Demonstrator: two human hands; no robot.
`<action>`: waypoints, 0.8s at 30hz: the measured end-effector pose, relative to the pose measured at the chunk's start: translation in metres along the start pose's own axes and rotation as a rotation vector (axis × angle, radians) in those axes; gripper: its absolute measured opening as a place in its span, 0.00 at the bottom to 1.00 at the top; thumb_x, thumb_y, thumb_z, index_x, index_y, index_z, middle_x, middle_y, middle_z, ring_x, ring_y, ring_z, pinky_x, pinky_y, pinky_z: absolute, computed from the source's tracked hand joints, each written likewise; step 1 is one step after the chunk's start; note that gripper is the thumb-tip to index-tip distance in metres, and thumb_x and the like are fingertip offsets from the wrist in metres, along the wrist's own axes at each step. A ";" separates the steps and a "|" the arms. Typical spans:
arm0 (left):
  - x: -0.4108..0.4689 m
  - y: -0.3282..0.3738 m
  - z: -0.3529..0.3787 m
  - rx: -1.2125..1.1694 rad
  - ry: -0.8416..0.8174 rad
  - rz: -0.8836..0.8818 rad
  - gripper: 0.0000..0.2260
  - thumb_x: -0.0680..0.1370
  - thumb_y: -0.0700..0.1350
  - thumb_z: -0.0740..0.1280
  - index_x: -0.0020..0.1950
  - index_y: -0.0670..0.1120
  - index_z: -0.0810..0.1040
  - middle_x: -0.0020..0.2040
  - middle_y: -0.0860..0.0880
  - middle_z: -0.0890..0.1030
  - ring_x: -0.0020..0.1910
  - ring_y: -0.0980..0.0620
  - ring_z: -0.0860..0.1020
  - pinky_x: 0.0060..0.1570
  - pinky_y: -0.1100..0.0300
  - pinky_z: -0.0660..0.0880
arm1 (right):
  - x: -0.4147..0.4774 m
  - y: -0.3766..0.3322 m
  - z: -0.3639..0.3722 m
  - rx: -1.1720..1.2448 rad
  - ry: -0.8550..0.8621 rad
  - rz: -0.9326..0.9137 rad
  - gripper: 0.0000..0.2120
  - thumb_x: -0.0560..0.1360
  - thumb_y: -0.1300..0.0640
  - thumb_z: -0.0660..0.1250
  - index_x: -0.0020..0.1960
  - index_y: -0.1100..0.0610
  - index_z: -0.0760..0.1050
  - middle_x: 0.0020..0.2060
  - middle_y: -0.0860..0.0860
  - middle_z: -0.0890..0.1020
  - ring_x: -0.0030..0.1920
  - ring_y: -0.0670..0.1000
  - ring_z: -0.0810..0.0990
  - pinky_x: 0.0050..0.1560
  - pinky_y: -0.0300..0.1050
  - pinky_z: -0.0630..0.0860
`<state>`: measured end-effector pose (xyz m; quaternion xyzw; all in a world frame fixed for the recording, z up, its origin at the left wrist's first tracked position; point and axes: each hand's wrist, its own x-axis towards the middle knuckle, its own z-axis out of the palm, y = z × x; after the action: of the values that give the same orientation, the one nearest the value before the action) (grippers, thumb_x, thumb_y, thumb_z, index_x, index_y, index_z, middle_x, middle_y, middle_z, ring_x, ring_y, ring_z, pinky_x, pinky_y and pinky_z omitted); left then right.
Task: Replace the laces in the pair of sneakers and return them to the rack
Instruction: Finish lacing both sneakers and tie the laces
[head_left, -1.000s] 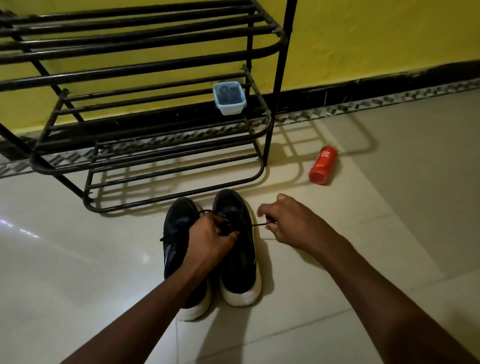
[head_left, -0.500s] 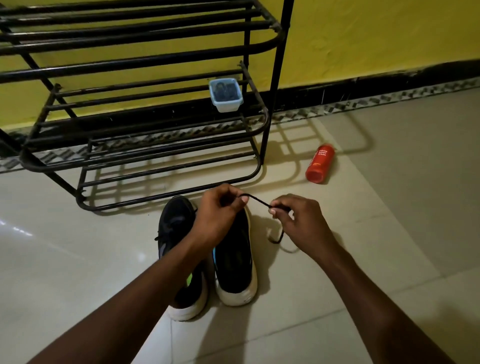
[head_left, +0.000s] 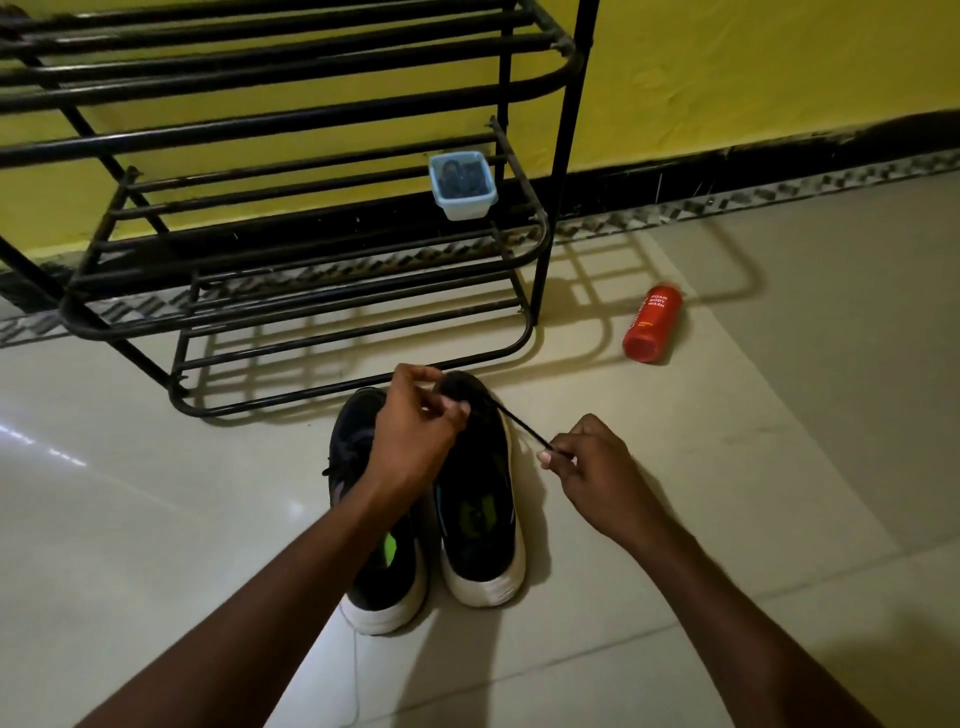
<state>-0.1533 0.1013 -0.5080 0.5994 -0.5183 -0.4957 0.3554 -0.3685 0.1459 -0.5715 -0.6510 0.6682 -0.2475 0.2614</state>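
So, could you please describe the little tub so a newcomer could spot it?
Find the black metal shoe rack against the yellow wall. Near the right end of one lower shelf sits a small pale-blue tub, the only light-coloured item on those dark bars.

Dim, warm light comes from the left, throwing the barred shadow of the shoe rack (head_left: 565, 156) rightward across the floor tiles (head_left: 779, 467). Glare streaks the tiles at left. Wide-angle distortion bows the skirting (head_left: 727, 169).

Rack (head_left: 311, 117) top past upper edge
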 end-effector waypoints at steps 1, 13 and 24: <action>-0.007 -0.004 -0.001 0.088 -0.003 0.008 0.17 0.78 0.38 0.71 0.63 0.51 0.70 0.49 0.48 0.80 0.47 0.53 0.82 0.43 0.60 0.81 | 0.000 -0.007 0.000 0.065 0.036 0.034 0.10 0.80 0.53 0.67 0.42 0.56 0.82 0.38 0.49 0.75 0.40 0.47 0.76 0.42 0.39 0.68; -0.037 -0.038 -0.005 0.614 0.026 0.169 0.03 0.76 0.44 0.71 0.48 0.48 0.81 0.40 0.54 0.81 0.37 0.59 0.79 0.37 0.61 0.79 | 0.004 -0.070 0.006 0.959 0.048 0.280 0.04 0.73 0.73 0.71 0.45 0.67 0.81 0.40 0.63 0.86 0.43 0.62 0.87 0.45 0.47 0.84; -0.031 -0.037 -0.014 0.468 0.009 0.057 0.03 0.76 0.39 0.70 0.48 0.45 0.82 0.37 0.55 0.79 0.34 0.63 0.76 0.31 0.75 0.71 | 0.003 -0.080 0.016 0.550 0.094 0.136 0.07 0.71 0.71 0.75 0.40 0.61 0.81 0.34 0.53 0.86 0.36 0.50 0.87 0.43 0.46 0.85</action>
<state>-0.1291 0.1376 -0.5326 0.6527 -0.6344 -0.3491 0.2228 -0.2985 0.1405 -0.5290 -0.4972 0.6297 -0.4310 0.4130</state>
